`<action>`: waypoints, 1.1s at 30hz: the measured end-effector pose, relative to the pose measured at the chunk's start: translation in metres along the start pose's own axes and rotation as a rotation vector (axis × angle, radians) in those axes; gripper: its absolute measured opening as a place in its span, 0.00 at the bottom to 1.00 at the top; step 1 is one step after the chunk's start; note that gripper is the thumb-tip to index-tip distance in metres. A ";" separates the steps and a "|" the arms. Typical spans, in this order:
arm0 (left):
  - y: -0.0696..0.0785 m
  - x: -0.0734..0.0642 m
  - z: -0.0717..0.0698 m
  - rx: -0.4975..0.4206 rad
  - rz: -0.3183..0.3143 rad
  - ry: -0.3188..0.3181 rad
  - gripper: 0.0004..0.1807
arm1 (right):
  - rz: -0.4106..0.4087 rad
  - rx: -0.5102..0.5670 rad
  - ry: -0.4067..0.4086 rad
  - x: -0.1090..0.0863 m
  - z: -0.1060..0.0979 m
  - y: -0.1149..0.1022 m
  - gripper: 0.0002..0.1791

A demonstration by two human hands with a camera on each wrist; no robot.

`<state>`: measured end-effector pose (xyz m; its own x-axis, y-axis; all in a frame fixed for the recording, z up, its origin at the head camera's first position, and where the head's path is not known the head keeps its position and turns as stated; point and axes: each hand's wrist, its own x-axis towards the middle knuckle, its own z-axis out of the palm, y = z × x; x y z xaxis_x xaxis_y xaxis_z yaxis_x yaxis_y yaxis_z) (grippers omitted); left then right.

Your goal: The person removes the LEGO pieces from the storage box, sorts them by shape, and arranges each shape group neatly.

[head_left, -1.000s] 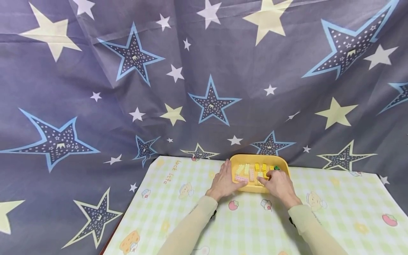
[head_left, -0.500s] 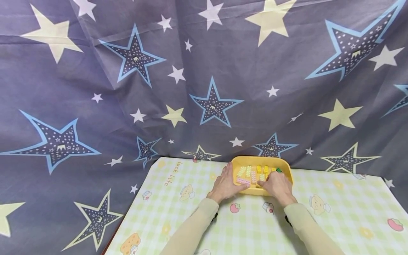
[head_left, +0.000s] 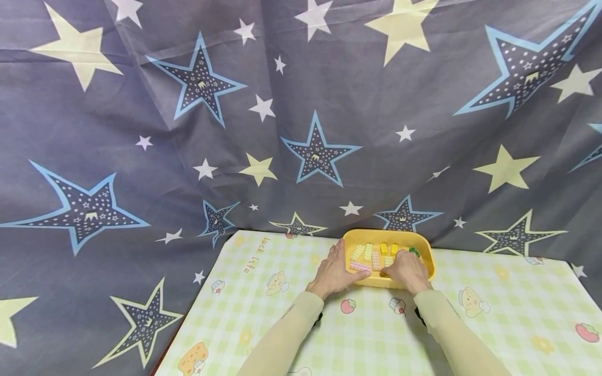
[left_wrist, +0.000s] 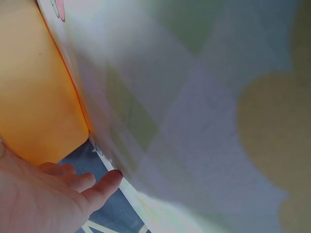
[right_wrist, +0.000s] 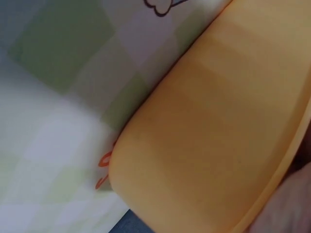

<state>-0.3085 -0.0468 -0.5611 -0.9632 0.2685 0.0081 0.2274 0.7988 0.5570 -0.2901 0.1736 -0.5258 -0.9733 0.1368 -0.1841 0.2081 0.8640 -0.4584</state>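
Observation:
A yellow tray [head_left: 348, 235] at the table's far edge holds toy building bricks. Inside are pale yellow-green bricks [head_left: 368, 251], pink bricks [head_left: 360, 266], small yellow bricks [head_left: 383, 248] and a green piece [head_left: 414, 251]. My left hand [head_left: 331, 272] rests against the tray's left end, fingers along its outer side and thumb over the front rim. Its fingers look fairly straight in the left wrist view. My right hand [head_left: 408, 269] reaches over the front rim among the bricks at the right. Its fingertips are hidden, so whether they pinch a brick is unclear.
The table [head_left: 301, 261] wears a green-and-white checked cloth with printed food pictures. Right behind the tray hangs a dark curtain [head_left: 254, 120] with stars. The right wrist view mostly shows the tray's outer wall [right_wrist: 204, 131].
My right hand has shifted slightly left within the tray, its fingers lower among the bricks. More of the green piece shows. My left hand has kept its place on the tray.

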 end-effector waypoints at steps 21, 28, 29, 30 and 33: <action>0.005 -0.002 0.000 -0.035 -0.004 -0.015 0.71 | -0.014 0.104 0.193 -0.014 -0.004 0.013 0.28; 0.001 -0.002 -0.001 -0.055 0.003 -0.016 0.71 | -0.036 0.143 0.244 -0.021 -0.009 0.014 0.30; 0.001 -0.001 -0.001 -0.051 0.002 -0.015 0.71 | -0.039 0.145 0.247 -0.023 -0.010 0.013 0.30; 0.000 -0.001 -0.001 -0.048 0.003 -0.013 0.71 | -0.043 0.148 0.249 -0.025 -0.011 0.011 0.31; -0.001 0.000 0.000 -0.045 0.006 -0.011 0.71 | -0.062 0.163 0.253 -0.034 -0.013 0.007 0.31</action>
<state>-0.3087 -0.0480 -0.5615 -0.9603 0.2790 0.0027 0.2261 0.7723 0.5937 -0.2570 0.1814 -0.5115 -0.9736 0.2199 0.0615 0.1403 0.7883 -0.5990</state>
